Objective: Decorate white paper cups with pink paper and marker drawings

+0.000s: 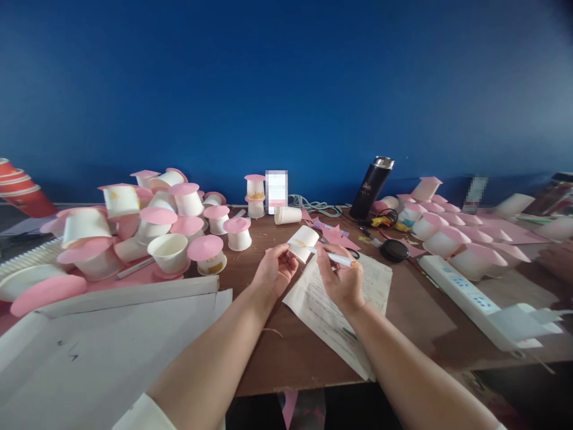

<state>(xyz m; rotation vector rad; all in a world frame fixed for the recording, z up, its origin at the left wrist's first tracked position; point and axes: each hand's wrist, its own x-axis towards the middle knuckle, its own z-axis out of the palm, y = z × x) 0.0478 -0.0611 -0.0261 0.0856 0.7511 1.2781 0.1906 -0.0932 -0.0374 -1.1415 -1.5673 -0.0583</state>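
A white paper cup [306,235] lies tipped on its side in the grip of my left hand [275,272], with the thumb and fingers closed at its rim. A yellow-gold zigzag pattern runs across the cup's wall. My right hand [342,283] is closed around a white marker [341,259]. The marker's front end points at the cup's patterned side; I cannot tell whether it touches. Beneath my right hand is a creased printed sheet [322,307]. Behind the held cup, more white paper cups [287,215] lie nested on their side.
Cups with pink paper discs [205,248] crowd the left, behind a white cardboard box [147,334]. A black thermos [371,188], a round black lid [394,250] and pink scraps [338,236] lie beyond my right hand. A power strip [470,301] and cups with pointed pink tops [445,239] are farther right.
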